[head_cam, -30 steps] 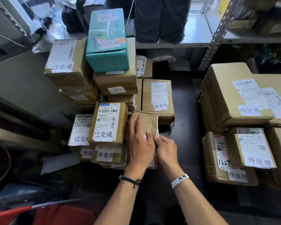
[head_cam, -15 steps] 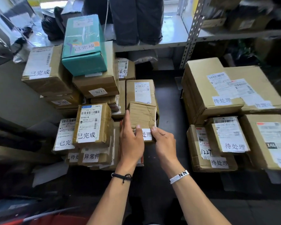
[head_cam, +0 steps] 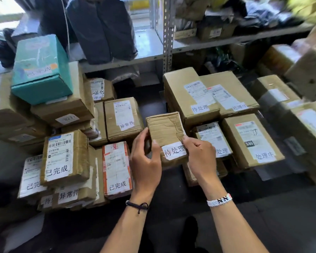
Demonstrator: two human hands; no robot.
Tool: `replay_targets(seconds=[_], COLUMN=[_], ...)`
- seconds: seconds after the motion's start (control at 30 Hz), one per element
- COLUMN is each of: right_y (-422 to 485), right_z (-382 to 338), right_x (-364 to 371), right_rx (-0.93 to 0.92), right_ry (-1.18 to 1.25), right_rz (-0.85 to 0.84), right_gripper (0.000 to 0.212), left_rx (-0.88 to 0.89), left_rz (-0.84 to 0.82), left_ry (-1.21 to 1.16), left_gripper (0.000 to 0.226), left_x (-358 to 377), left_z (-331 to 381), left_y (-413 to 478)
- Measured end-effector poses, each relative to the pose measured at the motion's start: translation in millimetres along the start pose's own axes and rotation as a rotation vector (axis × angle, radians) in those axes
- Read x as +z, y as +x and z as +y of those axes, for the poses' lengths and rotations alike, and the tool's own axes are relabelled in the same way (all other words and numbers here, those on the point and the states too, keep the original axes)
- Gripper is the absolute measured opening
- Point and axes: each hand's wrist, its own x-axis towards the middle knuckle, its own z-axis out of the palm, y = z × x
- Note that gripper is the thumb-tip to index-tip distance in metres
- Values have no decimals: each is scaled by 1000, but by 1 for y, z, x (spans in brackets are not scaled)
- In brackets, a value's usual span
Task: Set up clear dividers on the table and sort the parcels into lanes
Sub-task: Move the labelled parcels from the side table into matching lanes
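A small crumpled cardboard parcel [head_cam: 165, 131] with a white handwritten label is held up over the dark table [head_cam: 171, 190], between the two groups of parcels. My left hand [head_cam: 145, 161] grips its left side, fingers curled round the edge. My right hand [head_cam: 201, 157] pinches its lower right corner next to the label. To the left lies a pile of labelled parcels [head_cam: 64, 157], with a teal box [head_cam: 40, 70] on top at the back. To the right sit larger labelled brown boxes [head_cam: 188, 95], [head_cam: 252, 139]. No clear divider shows.
A metal shelf rack [head_cam: 167, 33] stands behind the table, holding dark bags [head_cam: 102, 28] and more boxes. Further blurred boxes [head_cam: 303, 114] crowd the far right. The dark table strip runs between the two parcel groups toward me.
Both hands have lifted the small parcel off the left pile and carried it right, into the gap. A red-edged labelled parcel under it is now uncovered. The camera has turned right.
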Motion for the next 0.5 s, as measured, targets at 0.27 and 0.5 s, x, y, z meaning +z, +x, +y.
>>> replay_targets(seconds=[0.27, 0.5], right_y=[-3, 2], right_z=[8, 25], right_x=[-72, -117], right_rx=[-47, -26], right_ry=[-73, -158], right_rz=[168, 248], right_gripper=[58, 58], left_rx=[137, 123], left_rz=[-88, -205], left_ry=[-142, -162], left_gripper=[36, 41], left_x=[44, 87], left_z=[29, 42], left_y=[-23, -39])
